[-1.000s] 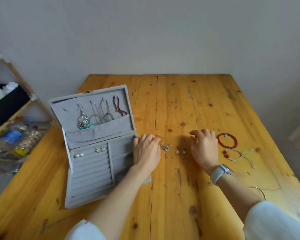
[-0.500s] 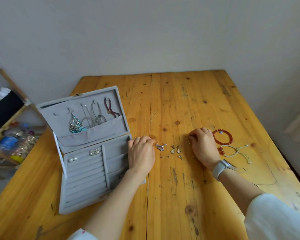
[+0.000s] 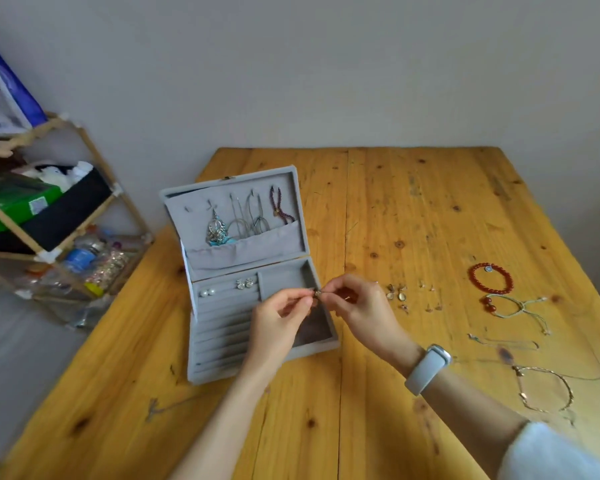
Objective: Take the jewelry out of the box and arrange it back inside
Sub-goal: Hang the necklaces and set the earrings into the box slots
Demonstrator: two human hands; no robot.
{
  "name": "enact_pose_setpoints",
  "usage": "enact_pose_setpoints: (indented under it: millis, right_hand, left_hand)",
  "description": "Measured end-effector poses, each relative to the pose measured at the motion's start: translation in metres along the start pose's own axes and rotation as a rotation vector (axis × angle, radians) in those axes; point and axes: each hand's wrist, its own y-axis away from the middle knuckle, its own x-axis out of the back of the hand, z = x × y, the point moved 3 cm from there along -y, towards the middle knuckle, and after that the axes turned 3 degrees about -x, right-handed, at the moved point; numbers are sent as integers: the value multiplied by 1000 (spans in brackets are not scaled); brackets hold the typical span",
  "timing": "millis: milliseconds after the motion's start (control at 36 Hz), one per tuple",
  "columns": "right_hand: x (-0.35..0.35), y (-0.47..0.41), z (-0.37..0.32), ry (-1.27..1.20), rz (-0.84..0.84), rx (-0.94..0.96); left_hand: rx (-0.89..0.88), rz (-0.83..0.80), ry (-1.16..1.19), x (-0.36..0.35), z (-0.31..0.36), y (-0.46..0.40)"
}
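Silver, tiny and fiddly, the earring [image 3: 315,293] sits pinched between my left hand [image 3: 282,315] and right hand [image 3: 355,304] just above the box [image 3: 201,341], so I should hold it lightly and lower it into the slotted rows under my left hand.

No text, number or brand can be read anywhere. A white label [image 3: 38,205] sits on the green box [image 3: 13,209] on the shelf at the left, and a blue-and-white board [image 3: 0,95] leans above it with dark marks, but both are too blurred to make out.
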Motion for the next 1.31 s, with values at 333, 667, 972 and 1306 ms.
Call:
enact_pose_setpoints:
  millis: [333, 667, 972, 1306]
  right_hand:
    - [-77, 4, -20, 65, -68, 69]
    - [-113, -34, -19, 309, -96, 53]
    - [-122, -43, -11, 369, -128, 21]
    - [-126, -48, -13, 522, -187, 45]
  left_hand:
    - [-39, 188, -72, 75, -13, 18]
    - [242, 493, -493, 124, -28, -19]
    - [426, 367, -536, 117, -38, -18]
    - [387, 356, -657, 110, -39, -20]
